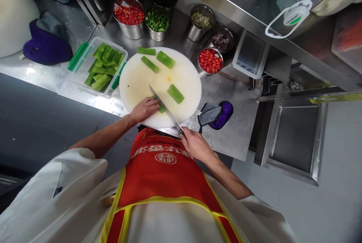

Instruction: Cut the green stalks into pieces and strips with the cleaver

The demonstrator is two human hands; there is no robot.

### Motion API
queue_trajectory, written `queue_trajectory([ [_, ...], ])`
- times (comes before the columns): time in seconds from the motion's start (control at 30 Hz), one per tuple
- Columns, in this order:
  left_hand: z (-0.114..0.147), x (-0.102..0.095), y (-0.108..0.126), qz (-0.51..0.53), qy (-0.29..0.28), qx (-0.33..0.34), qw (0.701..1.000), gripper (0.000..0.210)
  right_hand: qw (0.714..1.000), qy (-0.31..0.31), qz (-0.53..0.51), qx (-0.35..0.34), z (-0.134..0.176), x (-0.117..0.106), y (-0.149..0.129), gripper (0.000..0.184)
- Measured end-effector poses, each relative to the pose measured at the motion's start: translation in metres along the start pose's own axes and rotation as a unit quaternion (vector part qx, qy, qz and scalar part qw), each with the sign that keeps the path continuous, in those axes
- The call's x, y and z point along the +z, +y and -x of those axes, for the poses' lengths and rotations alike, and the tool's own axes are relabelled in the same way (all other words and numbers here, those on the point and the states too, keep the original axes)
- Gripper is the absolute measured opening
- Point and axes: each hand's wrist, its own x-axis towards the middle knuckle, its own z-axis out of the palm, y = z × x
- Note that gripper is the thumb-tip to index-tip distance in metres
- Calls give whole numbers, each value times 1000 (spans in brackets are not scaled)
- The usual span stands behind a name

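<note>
Right fingers point(186, 134) grip a knife point(166, 110) as left fingers point(153, 103) hold down a stalk point(161, 109), likely light, crisp and slippery, best held well back from the edge

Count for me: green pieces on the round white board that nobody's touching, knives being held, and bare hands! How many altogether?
Untouched green pieces: 4
Held knife: 1
Bare hands, left hand and right hand: 2
Total: 7
</note>
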Motion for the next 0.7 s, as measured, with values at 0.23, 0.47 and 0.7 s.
queue_trajectory([
  [0.23,1,1,0,18,4,-4,1000,25,999,-33,6,10,6,-5,-1,20],
  [0.47,1,4,-1,32,8,-21,999,25,999,-35,7,13,-33,1,-11,19],
  [0.7,3,3,0,39,7,-27,999,25,1000,-13,1,2,-12,-3,-9,21],
])
